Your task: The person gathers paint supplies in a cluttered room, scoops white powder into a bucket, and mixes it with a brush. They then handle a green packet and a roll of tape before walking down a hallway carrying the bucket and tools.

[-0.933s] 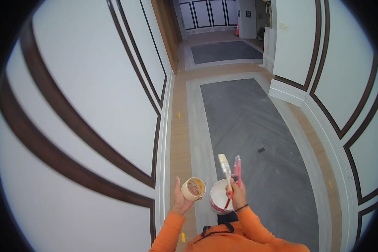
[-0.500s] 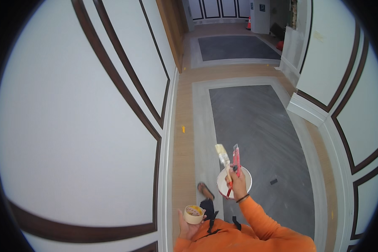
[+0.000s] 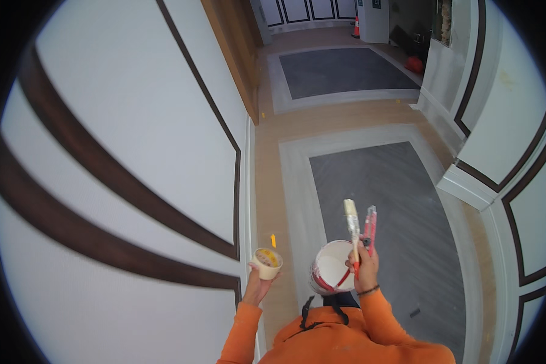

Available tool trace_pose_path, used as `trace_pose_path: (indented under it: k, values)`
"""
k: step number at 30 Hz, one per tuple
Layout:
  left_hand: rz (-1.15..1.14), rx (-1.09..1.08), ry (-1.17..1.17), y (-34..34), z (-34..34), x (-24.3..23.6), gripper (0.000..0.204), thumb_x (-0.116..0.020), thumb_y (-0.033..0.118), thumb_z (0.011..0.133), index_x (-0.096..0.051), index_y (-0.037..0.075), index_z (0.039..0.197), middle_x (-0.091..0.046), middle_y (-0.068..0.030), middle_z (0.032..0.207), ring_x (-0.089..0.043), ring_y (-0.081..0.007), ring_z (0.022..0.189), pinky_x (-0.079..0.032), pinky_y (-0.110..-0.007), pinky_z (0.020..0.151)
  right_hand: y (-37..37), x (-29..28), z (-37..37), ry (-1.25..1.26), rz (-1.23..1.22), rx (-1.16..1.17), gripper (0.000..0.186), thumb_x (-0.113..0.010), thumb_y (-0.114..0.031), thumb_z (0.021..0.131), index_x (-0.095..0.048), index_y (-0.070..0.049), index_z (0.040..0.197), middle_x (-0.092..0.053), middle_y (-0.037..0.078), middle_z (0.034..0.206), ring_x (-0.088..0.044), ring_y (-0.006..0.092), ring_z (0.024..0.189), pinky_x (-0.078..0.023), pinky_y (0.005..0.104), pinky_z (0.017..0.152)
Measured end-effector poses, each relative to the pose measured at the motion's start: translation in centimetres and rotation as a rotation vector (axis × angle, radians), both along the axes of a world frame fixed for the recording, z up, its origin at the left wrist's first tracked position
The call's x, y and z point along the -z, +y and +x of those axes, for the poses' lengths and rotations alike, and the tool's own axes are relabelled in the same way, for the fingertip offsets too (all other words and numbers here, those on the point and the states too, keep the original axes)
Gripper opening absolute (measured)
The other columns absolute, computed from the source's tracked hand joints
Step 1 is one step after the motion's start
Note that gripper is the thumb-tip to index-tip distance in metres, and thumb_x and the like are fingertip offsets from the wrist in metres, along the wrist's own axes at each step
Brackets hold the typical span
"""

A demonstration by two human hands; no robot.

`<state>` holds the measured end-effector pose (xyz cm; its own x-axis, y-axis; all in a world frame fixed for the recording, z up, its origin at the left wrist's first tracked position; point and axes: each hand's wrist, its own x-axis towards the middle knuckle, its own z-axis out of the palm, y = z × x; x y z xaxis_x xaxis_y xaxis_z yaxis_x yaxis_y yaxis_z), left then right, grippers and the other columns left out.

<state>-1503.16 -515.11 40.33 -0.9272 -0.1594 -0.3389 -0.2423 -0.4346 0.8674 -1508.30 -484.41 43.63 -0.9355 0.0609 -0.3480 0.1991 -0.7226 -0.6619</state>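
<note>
My left hand (image 3: 258, 289) is closed round a roll of cream masking tape (image 3: 268, 270), held out near the left wall. In my right hand (image 3: 366, 270) are a paintbrush (image 3: 351, 223), its pale bristles pointing up, and a red utility knife (image 3: 371, 225) beside it. The red handle of a white paint bucket (image 3: 333, 261) runs up to the same hand, and the bucket hangs tilted just left of it. White paint smears the brush's ferrule and the bucket's outside. What lies at the bottom of the bucket cannot be made out.
A white panelled wall (image 3: 164, 164) with dark brown trim runs along my left; another stands on the right. Dark grey panels (image 3: 388, 200) lie on the floor, with a small dark piece (image 3: 414, 312) on one. An orange cone (image 3: 356, 27) stands far ahead.
My left hand has moved up and forward with the tape roll. The brush and knife have shifted right in view, and the bucket now tilts further. The corridor ahead has shifted as I moved.
</note>
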Motion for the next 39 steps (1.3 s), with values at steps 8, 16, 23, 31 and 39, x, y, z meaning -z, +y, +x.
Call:
trace_pose_path:
  k: [8,16,23,31,39]
  values:
    - [0.224,0.169,0.006,-4.0,-32.4,12.0,0.088,-0.043,0.068,0.091,-0.023,0.008,0.151,-0.041,-0.0182,0.147,-0.054,-0.0374,0.126,-0.047,-0.053,0.109,-4.9,-0.1,-32.1,0.166,0.041,-0.033,0.034,-0.049,-0.021,0.104,-0.047,-0.002,0.132,-0.052,0.004,0.065,-0.044,0.0091,0.048,-0.037,0.0220,0.043]
    - [-0.349,0.265,-0.004,-8.2,-48.2,25.7,0.068,-0.067,0.015,0.094,-0.014,0.007,0.136,-0.045,-0.0230,0.135,-0.055,-0.0373,0.124,-0.055,-0.045,0.099,-11.8,2.7,-56.6,0.077,0.140,-0.207,0.030,-0.049,-0.019,0.104,-0.049,-0.006,0.130,-0.053,0.003,0.065,-0.043,0.0071,0.046,-0.034,0.0215,0.041]
    - [-0.809,0.500,0.002,-13.8,-69.4,18.7,0.087,-0.072,0.026,0.089,-0.011,0.006,0.147,-0.060,-0.0242,0.123,-0.063,-0.0334,0.114,-0.046,-0.042,0.102,-18.0,-2.1,-77.2,0.015,0.184,-0.108,0.030,-0.049,-0.020,0.104,-0.049,-0.004,0.130,-0.052,0.003,0.065,-0.044,0.0070,0.048,-0.034,0.0211,0.042]
    - [-0.037,0.104,-0.402,-14.5,-84.5,15.7,0.087,-0.021,0.079,0.094,-0.045,0.007,0.137,-0.065,-0.0172,0.113,-0.065,-0.0239,0.096,-0.054,-0.031,0.075,-18.1,-7.6,-97.4,0.040,0.034,-0.061,0.030,-0.049,-0.019,0.105,-0.048,-0.002,0.129,-0.052,0.004,0.065,-0.046,0.0096,0.049,-0.035,0.0220,0.043]
    - [0.405,-0.345,-0.319,-18.2,-74.6,8.7,0.106,-0.015,0.092,0.081,-0.050,0.005,0.130,-0.068,-0.0163,0.093,-0.049,-0.0176,0.057,-0.039,-0.030,0.049,-23.2,2.0,-97.1,-0.032,-0.030,-0.267,0.032,-0.050,-0.022,0.105,-0.048,-0.005,0.132,-0.054,0.004,0.066,-0.046,0.0082,0.051,-0.035,0.0220,0.043]
